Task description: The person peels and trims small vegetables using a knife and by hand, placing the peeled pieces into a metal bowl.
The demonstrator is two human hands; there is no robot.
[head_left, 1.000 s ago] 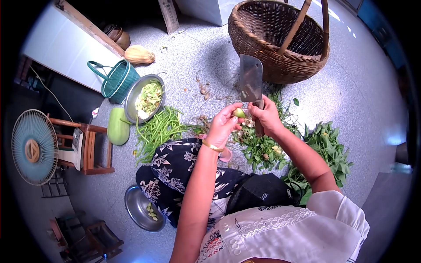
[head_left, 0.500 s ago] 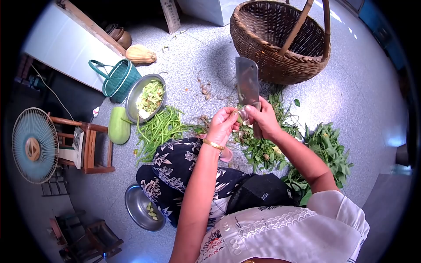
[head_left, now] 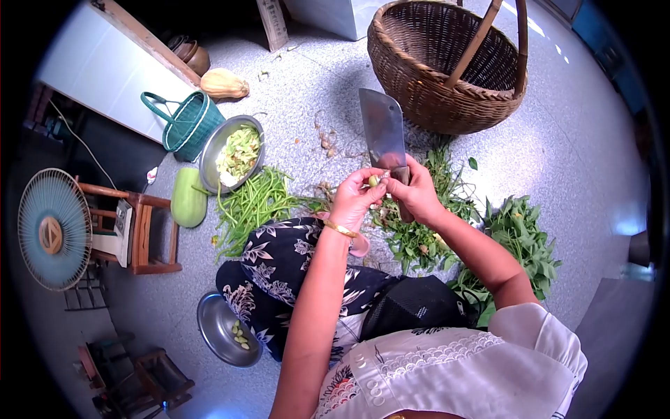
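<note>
Both hands meet in front of me, above the greens on the floor. My right hand (head_left: pixel 417 190) is closed round the handle of a cleaver (head_left: pixel 382 129), whose broad blade points away and leans slightly left. My left hand (head_left: pixel 357 195), with a gold bangle at the wrist, pinches a small pale-green oval vegetable (head_left: pixel 374 181). The right thumb and fingertips are right beside that piece; whether they touch it I cannot tell. Leafy greens (head_left: pixel 412 241) lie below the right hand. Long green beans (head_left: pixel 255 206) are spread to the left of the left hand.
A large wicker basket (head_left: pixel 440 105) stands ahead. To the left are a metal bowl of cut vegetables (head_left: pixel 209 164), a green basket (head_left: pixel 188 126), a pale-green gourd (head_left: pixel 187 199) and a fan (head_left: pixel 52 230). Another metal bowl (head_left: pixel 216 335) holds several small green pieces. More leaves (head_left: pixel 523 237) lie right.
The cleaver blade has tilted to the left. My fingers have shifted around the small green vegetable, which now shows as a rounded piece between the left fingertips.
</note>
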